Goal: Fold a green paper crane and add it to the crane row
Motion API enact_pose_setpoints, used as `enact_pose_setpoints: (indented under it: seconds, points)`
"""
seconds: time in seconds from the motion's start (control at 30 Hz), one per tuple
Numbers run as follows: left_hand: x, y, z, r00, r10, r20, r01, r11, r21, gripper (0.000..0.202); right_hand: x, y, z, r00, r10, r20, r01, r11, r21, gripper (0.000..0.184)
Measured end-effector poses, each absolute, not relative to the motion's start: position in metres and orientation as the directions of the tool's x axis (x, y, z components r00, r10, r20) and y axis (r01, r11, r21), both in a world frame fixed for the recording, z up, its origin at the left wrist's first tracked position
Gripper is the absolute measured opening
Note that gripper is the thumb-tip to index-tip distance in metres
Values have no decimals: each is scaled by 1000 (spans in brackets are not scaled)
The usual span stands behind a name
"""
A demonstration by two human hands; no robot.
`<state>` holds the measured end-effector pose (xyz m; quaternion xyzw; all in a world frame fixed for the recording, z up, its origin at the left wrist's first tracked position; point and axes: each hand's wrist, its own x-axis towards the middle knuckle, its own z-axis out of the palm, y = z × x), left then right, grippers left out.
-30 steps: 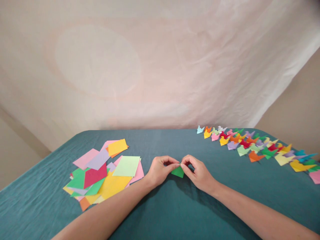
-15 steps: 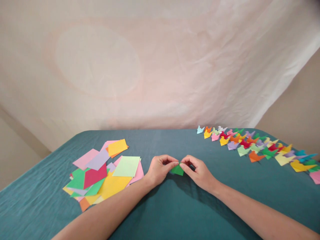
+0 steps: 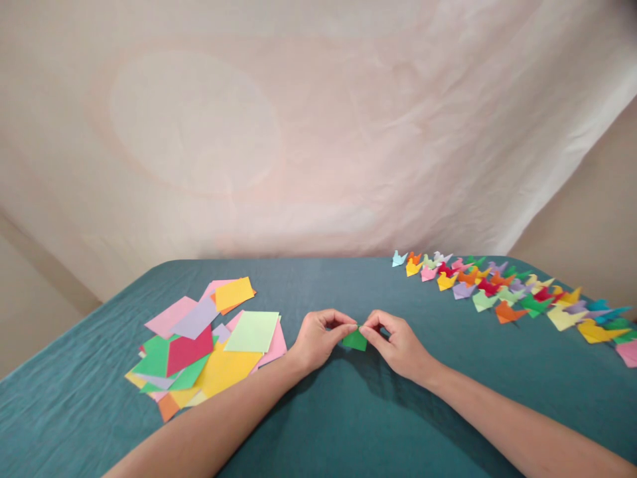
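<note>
A small green piece of folded paper (image 3: 355,339) is held up between both hands, just above the cloth. My left hand (image 3: 321,337) pinches its upper left edge between thumb and fingers. On the other side, my right hand (image 3: 394,340) pinches the upper right corner the same way. The fingertips of the two hands are close together and cover the paper's top edge. How the paper is folded inside cannot be made out.
Loose coloured paper squares (image 3: 226,372) lie in an overlapping pile at the left. Rows of small folded paper birds (image 3: 511,312) stand along the right. A dark green cloth (image 3: 318,425) covers the table, and a pale sheet (image 3: 318,133) hangs behind it.
Both hands and the green paper have shifted very slightly to the right. The pinch of each hand stays the same.
</note>
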<state>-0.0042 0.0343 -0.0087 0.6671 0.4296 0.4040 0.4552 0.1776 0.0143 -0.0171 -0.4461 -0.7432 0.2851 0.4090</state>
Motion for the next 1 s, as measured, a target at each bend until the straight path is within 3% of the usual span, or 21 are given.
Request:
enact_pose_setpoints:
  seconds: [0.7, 0.87, 1.0]
  points:
    - [-5, 44, -22, 400, 914, 66, 140, -132, 981, 22, 179, 23, -24, -287, 930, 228, 400, 333, -854, 20]
    - [-2, 42, -25, 393, 914, 104, 186, -190, 964, 19, 180, 28, -25, -311, 910, 274, 372, 382, -846, 21]
    - [-2, 39, -25, 422, 891, 166, 319, -317, 893, 18, 182, 32, -25, -315, 898, 308, 448, 427, -786, 17]
